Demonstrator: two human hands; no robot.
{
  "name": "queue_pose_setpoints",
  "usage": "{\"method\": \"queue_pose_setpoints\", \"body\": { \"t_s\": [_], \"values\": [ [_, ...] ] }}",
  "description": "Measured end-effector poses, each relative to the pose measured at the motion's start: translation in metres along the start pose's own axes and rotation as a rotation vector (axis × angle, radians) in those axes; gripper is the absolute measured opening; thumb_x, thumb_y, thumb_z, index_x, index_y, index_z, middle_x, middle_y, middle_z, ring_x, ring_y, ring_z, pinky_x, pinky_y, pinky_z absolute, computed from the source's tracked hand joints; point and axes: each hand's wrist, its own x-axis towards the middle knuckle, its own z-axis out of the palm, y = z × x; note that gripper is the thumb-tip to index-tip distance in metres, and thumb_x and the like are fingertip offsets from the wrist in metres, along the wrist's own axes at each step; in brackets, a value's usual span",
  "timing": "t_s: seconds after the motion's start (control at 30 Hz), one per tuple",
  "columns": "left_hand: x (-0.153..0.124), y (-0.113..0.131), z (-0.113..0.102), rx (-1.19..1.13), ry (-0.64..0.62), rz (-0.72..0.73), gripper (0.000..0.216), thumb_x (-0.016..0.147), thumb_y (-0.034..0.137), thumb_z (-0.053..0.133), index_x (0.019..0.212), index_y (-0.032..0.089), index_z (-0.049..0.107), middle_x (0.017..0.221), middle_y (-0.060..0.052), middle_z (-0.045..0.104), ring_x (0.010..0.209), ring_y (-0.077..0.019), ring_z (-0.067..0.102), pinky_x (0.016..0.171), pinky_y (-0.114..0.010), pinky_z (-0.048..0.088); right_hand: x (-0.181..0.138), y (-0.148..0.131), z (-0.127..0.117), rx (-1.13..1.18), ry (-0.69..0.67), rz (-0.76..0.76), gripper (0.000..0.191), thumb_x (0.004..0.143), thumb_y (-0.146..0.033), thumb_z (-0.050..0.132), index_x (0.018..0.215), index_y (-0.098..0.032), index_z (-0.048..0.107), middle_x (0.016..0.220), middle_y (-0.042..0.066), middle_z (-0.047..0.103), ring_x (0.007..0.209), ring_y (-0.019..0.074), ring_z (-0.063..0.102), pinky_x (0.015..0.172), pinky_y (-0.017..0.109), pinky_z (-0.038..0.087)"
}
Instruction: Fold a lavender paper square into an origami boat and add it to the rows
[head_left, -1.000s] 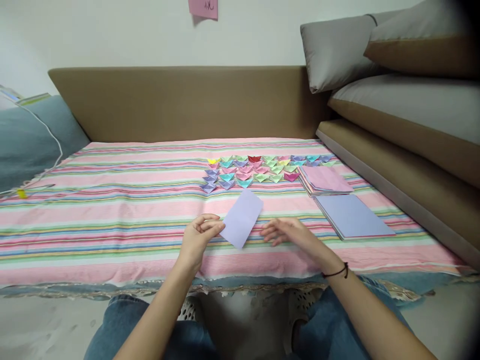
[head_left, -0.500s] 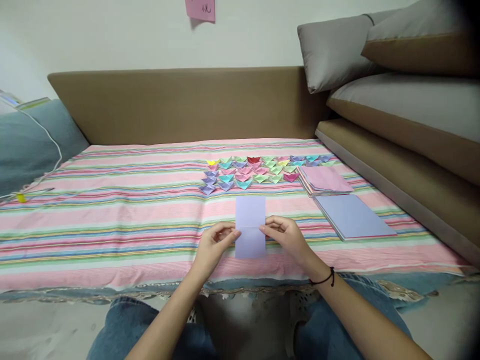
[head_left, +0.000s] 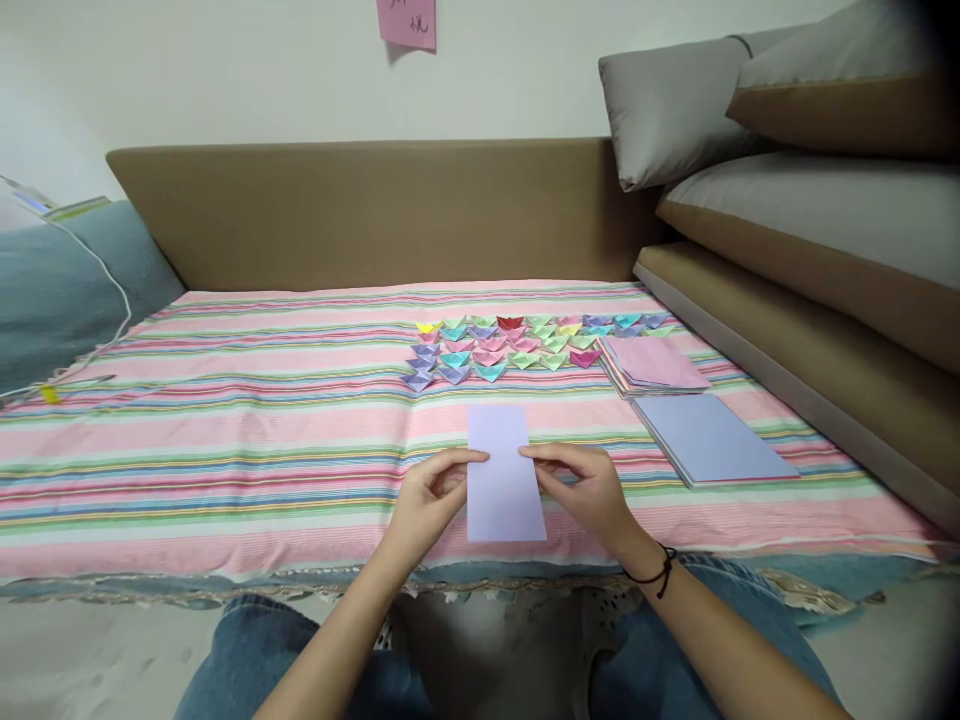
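Lavender in colour, the paper sheet (head_left: 504,480) is a narrow rectangle at lower centre of the frame, over the near part of the striped cloth (head_left: 262,420). Whether it rests on the cloth or is lifted slightly cannot be told.

Left hand (head_left: 427,500): its fingers (head_left: 469,458) are closed in a pinch on the sheet's left long edge, about midway along it. Right hand (head_left: 592,490): its fingers (head_left: 541,455) are closed in a pinch on the right long edge at the same height. The sheet lies between the two hands, with its upper half standing clear above the fingertips and its lower half below them.

Long axis: it runs from the bottom of the frame toward the top, close to vertical in the picture. The upper short edge points at the folded paper shapes (head_left: 517,345), which lie well apart from it in rows at centre frame.

Right of centre lie a pink paper stack (head_left: 652,362) and, just below it in the frame, a lavender paper stack (head_left: 709,438). A black band (head_left: 652,572) sits on the right wrist. Grey and tan cushions (head_left: 667,100) fill the upper right; a pink note (head_left: 409,20) is on the wall at top centre
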Motion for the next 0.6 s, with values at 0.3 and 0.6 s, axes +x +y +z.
{"method": "queue_pose_setpoints", "body": {
  "t_s": [0.3, 0.6],
  "values": [
    [-0.0024, 0.0027, -0.0008, 0.083, 0.036, 0.017, 0.016, 0.078, 0.025, 0.061, 0.086, 0.021, 0.074, 0.092, -0.006, 0.072, 0.083, -0.0178, 0.064, 0.07, -0.024, 0.05, -0.0014, 0.0, -0.0019, 0.088, -0.002, 0.039, 0.019, 0.08, -0.019, 0.056, 0.088, -0.024, 0.073, 0.086, 0.004, 0.073, 0.073, 0.0173, 0.067, 0.064, 0.028, 0.056],
    [-0.0012, -0.0045, 0.0041, 0.047, 0.12, 0.0, 0.018, 0.064, 0.026, 0.076, 0.081, 0.018, 0.074, 0.08, -0.005, 0.068, 0.065, -0.0134, 0.059, 0.055, -0.022, 0.048, -0.0024, 0.006, 0.0067, 0.217, -0.04, 0.165, 0.02, 0.069, -0.027, 0.073, 0.088, -0.022, 0.074, 0.086, 0.005, 0.073, 0.072, 0.0187, 0.067, 0.066, 0.032, 0.058]
  ]
}}
